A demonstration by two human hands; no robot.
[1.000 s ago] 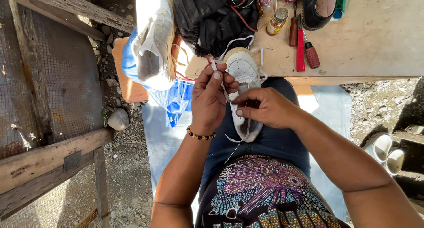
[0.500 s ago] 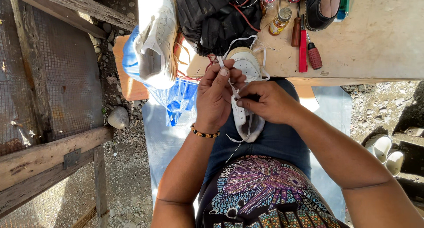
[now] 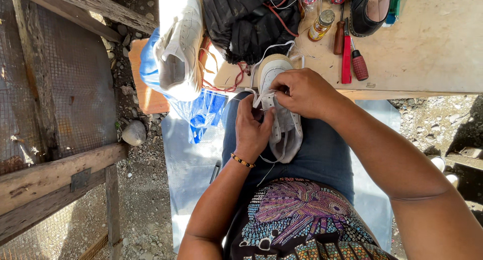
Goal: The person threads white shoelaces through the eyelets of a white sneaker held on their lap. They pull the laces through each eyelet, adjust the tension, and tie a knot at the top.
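Observation:
A white sneaker (image 3: 284,126) rests on my lap, its toe pointing toward the wooden table (image 3: 427,43). My left hand (image 3: 253,130) grips the shoe's left side near the laces, a beaded bracelet on that wrist. My right hand (image 3: 302,93) lies over the shoe's upper part, fingers pinching a white lace (image 3: 261,63) that loops up toward the table edge. What is between the fingertips is hidden.
A second white sneaker (image 3: 178,43) and a black bag (image 3: 246,18) lie on the table's left. A small bottle (image 3: 321,24), red-handled screwdrivers (image 3: 352,58) and a black shoe (image 3: 370,8) lie further back. A blue plastic bag (image 3: 201,109) hangs left; wooden frame and mesh (image 3: 55,114) stand left.
The shoe has come down onto my lap. My left hand slid lower along its side, and my right hand moved up over the lace area.

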